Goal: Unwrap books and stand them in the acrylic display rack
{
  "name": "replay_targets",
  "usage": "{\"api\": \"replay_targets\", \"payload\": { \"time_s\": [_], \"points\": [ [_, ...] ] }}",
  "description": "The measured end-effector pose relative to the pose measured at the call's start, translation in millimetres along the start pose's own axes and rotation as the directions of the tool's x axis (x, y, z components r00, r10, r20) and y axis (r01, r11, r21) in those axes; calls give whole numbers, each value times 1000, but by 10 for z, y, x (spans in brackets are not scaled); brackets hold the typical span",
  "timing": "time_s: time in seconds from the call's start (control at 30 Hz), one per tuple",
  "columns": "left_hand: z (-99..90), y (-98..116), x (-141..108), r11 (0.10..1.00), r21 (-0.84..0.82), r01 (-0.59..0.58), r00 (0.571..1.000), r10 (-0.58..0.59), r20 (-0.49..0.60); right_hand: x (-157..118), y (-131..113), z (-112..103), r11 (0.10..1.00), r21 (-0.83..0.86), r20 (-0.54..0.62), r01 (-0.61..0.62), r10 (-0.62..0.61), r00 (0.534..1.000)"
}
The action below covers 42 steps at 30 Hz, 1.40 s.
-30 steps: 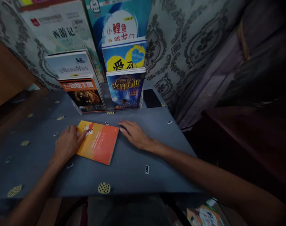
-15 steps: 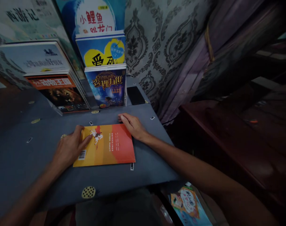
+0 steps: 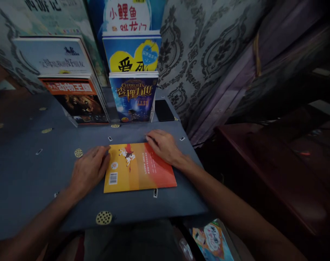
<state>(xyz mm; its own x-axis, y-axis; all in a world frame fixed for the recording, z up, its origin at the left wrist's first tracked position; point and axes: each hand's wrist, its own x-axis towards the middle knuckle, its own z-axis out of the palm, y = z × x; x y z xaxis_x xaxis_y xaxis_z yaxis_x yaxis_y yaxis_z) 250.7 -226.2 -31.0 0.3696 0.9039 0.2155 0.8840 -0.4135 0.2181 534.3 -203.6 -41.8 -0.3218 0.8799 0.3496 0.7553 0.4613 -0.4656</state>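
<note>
An orange and red book (image 3: 134, 174) lies flat on the grey-blue tablecloth (image 3: 132, 206), its barcode near the lower left corner. At the book's left edge rests my left hand (image 3: 90, 168), its thumb against the edge and its fingers partly curled and close together. Over the upper right part of the book lies my right hand (image 3: 165, 145), loosely bent, with its fingertips beyond the top edge. Neither hand lifts the book.
Behind stand racks with several upright books, among them a lion book (image 3: 79, 103) and a blue book (image 3: 133, 96). A black phone (image 3: 165, 110) lies beside them. A dark red surface (image 3: 262, 174) is at the right; more books (image 3: 212, 241) are below the table edge.
The view has shifted. The book has slid right relative to the tablecloth print. My left hand's thumb has come off the cover to its edge, and my right hand now covers more of the book.
</note>
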Motion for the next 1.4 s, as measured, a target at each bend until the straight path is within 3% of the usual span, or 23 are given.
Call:
{"api": "replay_targets", "payload": {
  "time_s": [0.1, 0.17, 0.27, 0.37, 0.63, 0.97, 1.4],
  "points": [
    [32, 18, -127, 974, 35, -225, 968, 228, -107, 24, -297, 80, 975, 121, 92, 184, -196, 976],
    [77, 9, -188, 949, 30, -312, 940, 314, -131, 58, -517, 179, 945, 200, 171, 259, -294, 941],
    [140, -37, -239, 936, 61, -345, 927, 351, -136, 120, -761, 325, 923, 248, 272, 295, -358, 893],
    [158, -69, -255, 929, 66, -364, 920, 370, -130, 161, -829, 413, 924, 246, 324, 292, -362, 874],
    [150, -25, -236, 922, 82, -379, 908, 388, -160, 94, -600, 405, 935, 200, 347, 292, -347, 872],
    [145, -11, -219, 901, 111, -418, 873, 433, -223, -141, -263, 151, 991, 35, 362, 128, -132, 923],
    [115, 1, -249, 881, 109, -460, 865, 472, -170, -396, 61, -9, 999, 38, 219, -5, -3, 976]
  ]
}}
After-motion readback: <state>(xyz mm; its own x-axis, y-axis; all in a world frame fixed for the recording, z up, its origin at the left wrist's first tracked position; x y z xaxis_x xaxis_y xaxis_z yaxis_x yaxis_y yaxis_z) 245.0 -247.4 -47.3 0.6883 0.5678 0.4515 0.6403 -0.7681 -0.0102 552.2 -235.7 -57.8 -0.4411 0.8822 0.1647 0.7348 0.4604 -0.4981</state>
